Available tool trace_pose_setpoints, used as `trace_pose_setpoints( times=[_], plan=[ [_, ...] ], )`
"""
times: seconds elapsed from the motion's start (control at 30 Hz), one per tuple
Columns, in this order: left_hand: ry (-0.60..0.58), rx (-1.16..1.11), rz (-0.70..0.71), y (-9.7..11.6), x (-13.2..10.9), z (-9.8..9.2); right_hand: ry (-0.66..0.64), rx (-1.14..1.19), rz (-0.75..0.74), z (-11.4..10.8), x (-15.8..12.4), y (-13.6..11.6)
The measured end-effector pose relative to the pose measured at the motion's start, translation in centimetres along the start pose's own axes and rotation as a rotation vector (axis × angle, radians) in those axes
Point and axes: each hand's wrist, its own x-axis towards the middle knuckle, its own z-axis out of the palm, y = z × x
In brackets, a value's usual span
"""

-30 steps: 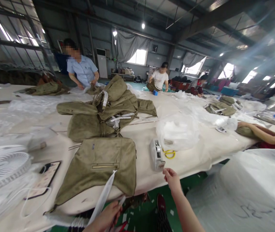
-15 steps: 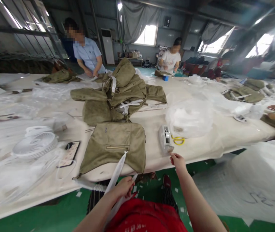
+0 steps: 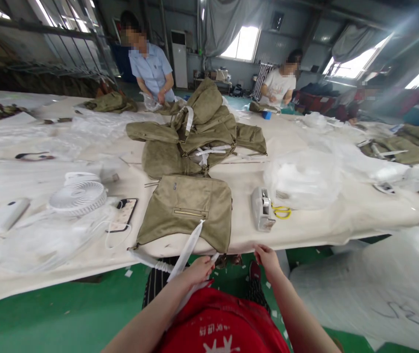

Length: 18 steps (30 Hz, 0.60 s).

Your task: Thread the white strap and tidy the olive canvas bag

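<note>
Head view: at the lower center of the frame, the person's left hand (image 3: 201, 268) is closed around a long, thin white strip (image 3: 188, 249) that slants down from just below the brass-toned zipper (image 3: 190, 214) of a flat, olive-green, suede-like bag (image 3: 185, 193). That bag lies in the middle of the frame, at the near edge of a cream-covered table (image 3: 316, 215). To the right, the right hand (image 3: 266, 257) has its thumb and fingertips drawn almost together; whether anything thin is pinched there cannot be told. Just above it stands a pale gray tape dispenser (image 3: 258, 210), beside yellow-handled scissors (image 3: 282, 212) and a cloudy, clear plastic bag (image 3: 307, 179). A heap of olive-green bags (image 3: 205, 115) fills the upper center. At left sit a round white plastic fan (image 3: 79, 197) and a phone (image 3: 124, 215). At upper left, a co-worker in a light blue shirt (image 3: 154, 68) handles clear plastic.
</note>
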Motion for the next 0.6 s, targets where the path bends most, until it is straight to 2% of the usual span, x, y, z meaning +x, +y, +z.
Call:
trace_pose_setpoints(
  times=[0.13, 0.23, 0.3, 0.4, 0.6],
  plan=[
    [0.015, 0.033, 0.002, -0.4, 0.4, 0.3, -0.44, 0.095, -0.052, 5.3, -3.9, -1.4],
    [0.035, 0.051, 0.02, -0.4, 0.5, 0.3, -0.601, 0.038, -0.035, 8.4, -5.5, -1.5],
    [0.058, 0.063, 0.028, -0.4, 0.5, 0.2, -0.599, -0.038, -0.001, 9.6, -5.9, -0.7],
    [0.091, 0.081, 0.029, -0.3, 0.3, -0.1, -0.493, -0.2, 0.052, 10.6, -5.8, 1.0],
    [0.067, 0.052, 0.005, 0.1, -0.5, -0.1, -0.406, -0.374, 0.009, 10.8, -5.4, 2.0]
  ],
)
